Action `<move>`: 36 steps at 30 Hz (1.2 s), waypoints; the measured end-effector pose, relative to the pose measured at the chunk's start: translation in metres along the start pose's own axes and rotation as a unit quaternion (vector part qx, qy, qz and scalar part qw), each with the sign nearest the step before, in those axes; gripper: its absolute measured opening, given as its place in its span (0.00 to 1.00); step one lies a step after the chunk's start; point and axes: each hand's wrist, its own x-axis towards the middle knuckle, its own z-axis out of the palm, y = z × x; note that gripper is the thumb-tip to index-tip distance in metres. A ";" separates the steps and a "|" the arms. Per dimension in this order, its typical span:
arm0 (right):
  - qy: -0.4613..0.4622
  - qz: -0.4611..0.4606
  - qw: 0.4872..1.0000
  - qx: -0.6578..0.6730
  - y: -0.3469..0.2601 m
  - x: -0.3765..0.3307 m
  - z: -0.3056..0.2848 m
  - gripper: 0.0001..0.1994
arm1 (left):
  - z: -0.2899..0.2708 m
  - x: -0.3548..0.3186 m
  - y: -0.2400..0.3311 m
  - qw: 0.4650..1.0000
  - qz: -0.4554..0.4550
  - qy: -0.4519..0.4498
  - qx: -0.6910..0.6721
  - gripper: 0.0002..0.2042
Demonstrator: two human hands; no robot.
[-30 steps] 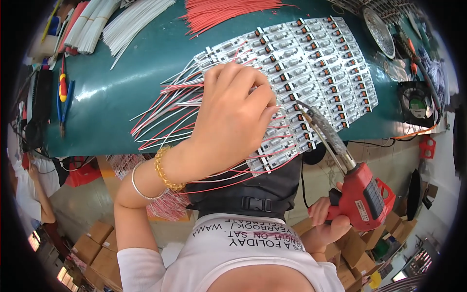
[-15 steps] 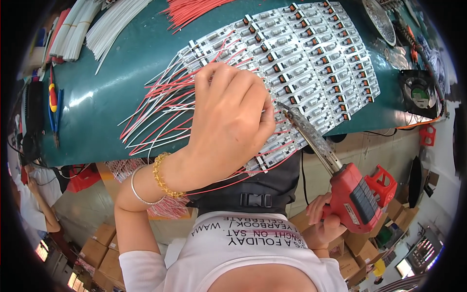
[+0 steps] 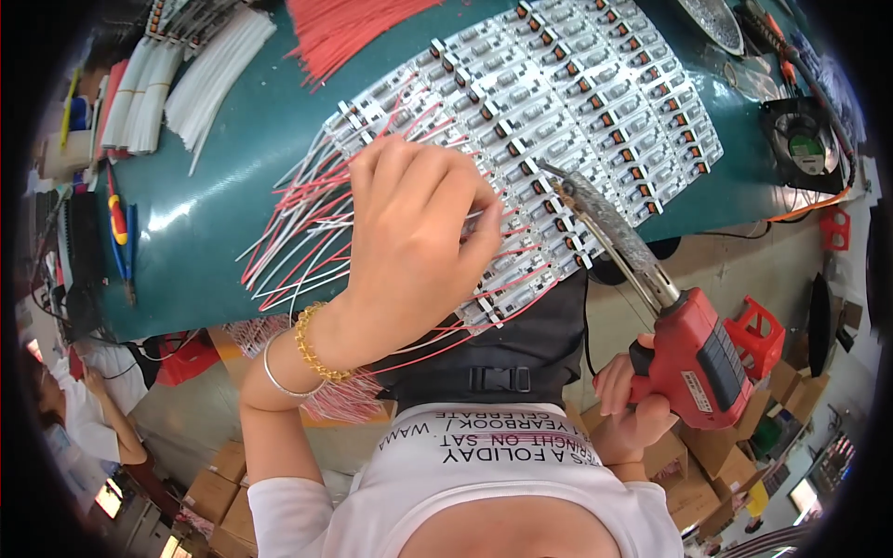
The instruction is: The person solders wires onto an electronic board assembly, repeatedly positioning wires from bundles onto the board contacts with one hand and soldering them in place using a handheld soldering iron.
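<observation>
A sheet of small circuit boards (image 3: 549,121) with orange-and-black parts lies across the table's near edge. Red and white wires (image 3: 288,237) fan out leftward from its left rows. My left hand (image 3: 414,219) is over those rows, thumb and forefinger pinched together; whatever they hold is mostly hidden behind the fingers. In my right hand (image 3: 619,391) is a red soldering gun (image 3: 698,363), gripped by its handle. Its long metal barrel points up and left. The tip is over the middle of the boards, apart from my left fingertips.
Bundles of white wires (image 3: 219,79) and red wires (image 3: 349,33) lie at the back. Pliers (image 3: 121,228) rest on the left of the green table (image 3: 205,270). A metal dish (image 3: 716,23) and a fan (image 3: 802,149) sit at the right. Another person (image 3: 107,400) is at the far left.
The soldering gun has shifted right, and its tip has drawn away from my left fingertips. My left hand stays pinched, slightly farther left over the boards. The whole view has shifted a little.
</observation>
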 end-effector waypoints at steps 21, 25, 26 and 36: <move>-0.007 -0.100 0.986 0.130 0.031 0.011 -0.042 0.29 | -0.090 0.060 -0.176 0.925 -0.122 -0.007 0.360 0.06; 0.009 -0.084 0.990 0.117 0.029 0.008 -0.044 0.29 | -0.098 0.058 -0.154 0.948 -0.195 0.058 0.245 0.06; 0.012 -0.080 0.990 0.116 0.027 0.008 -0.044 0.29 | -0.100 0.057 -0.146 0.959 -0.205 0.106 0.164 0.07; -0.006 -0.075 0.995 0.062 0.017 0.001 -0.031 0.40 | -0.048 0.001 0.003 0.972 -0.182 0.079 -0.125 0.05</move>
